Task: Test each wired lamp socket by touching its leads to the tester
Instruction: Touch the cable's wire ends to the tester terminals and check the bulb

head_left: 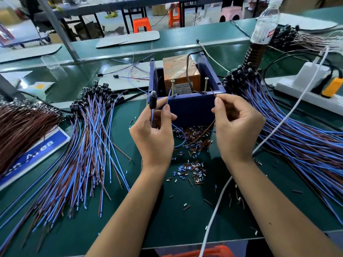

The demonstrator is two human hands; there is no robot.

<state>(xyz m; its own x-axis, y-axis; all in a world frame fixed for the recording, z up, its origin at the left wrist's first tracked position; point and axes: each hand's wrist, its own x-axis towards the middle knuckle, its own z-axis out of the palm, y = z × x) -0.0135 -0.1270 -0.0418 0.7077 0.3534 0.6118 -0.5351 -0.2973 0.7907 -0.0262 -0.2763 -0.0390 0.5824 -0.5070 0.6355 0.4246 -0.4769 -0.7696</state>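
A factory workroom lay behind a long green bench.

The green work surface [185, 216] ran wide from left to right, with a second green strip [185, 38] beyond it carrying flat pale boards [128, 40]. A slanted grey metal post [59, 32] rose at the far left. Farther off, on a pale floor [111, 25], stood two orange plastic stools [142, 25], a pink stool [231, 14] at the far right, and dark-legged tables [130, 8]. Cardboard boxes [159, 9] sat on the floor under them. At the far left stood a blue trolley [24, 37]. Light was even and bright, with soft glare on the bench.
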